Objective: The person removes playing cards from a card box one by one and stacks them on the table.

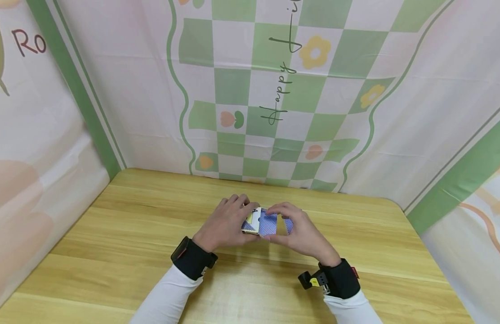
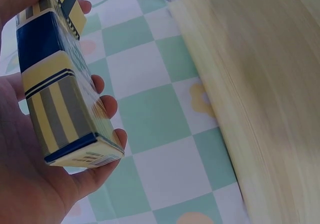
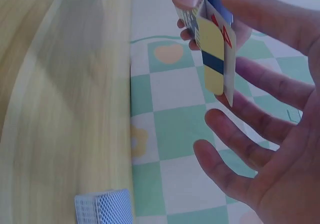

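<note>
My left hand point(image 1: 229, 223) grips a card box point(image 1: 251, 223) with yellow, dark blue and grey stripes. In the left wrist view, the thumb and fingers wrap round the box point(image 2: 60, 94). A playing card point(image 1: 268, 225) with a blue patterned back sticks out of its right end. My right hand point(image 1: 298, 229) holds that card by its opposite edges between thumb and fingers. A red letter shows on the face of the card point(image 3: 229, 49) in the right wrist view, beside the box's hanging yellow flap point(image 3: 213, 59). The other right fingers are spread apart.
A stack of blue-backed cards point(image 3: 115, 207) lies on the wooden table point(image 1: 153, 252), partly behind the right hand in the head view. A green-and-white checked cloth point(image 1: 270, 90) hangs behind the table, with more printed cloth at both sides.
</note>
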